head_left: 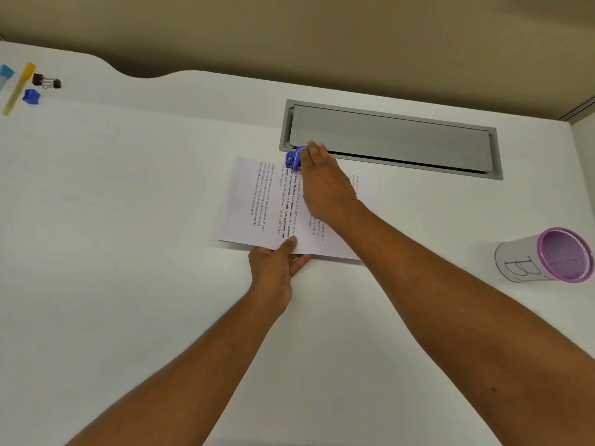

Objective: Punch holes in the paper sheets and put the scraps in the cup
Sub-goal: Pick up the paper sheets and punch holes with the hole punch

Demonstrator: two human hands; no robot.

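We press our right hand [325,178] down over the blue punch [294,159], fingers curled on it, at the far edge of the sheets [257,204]. The sheets lie mid-desk [128,220], just before the grey hatch [389,138]. Our left hand [275,268] pinches their near edge, thumb on top. The purple-rimmed cup [544,257] lies tipped at the desk's right edge. A binder clip [46,81] sits at the far left corner.

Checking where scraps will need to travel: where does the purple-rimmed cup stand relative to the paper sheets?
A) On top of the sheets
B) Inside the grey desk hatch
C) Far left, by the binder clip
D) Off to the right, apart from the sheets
D: the cup stands on the table's right side, clear of the paper sheets.
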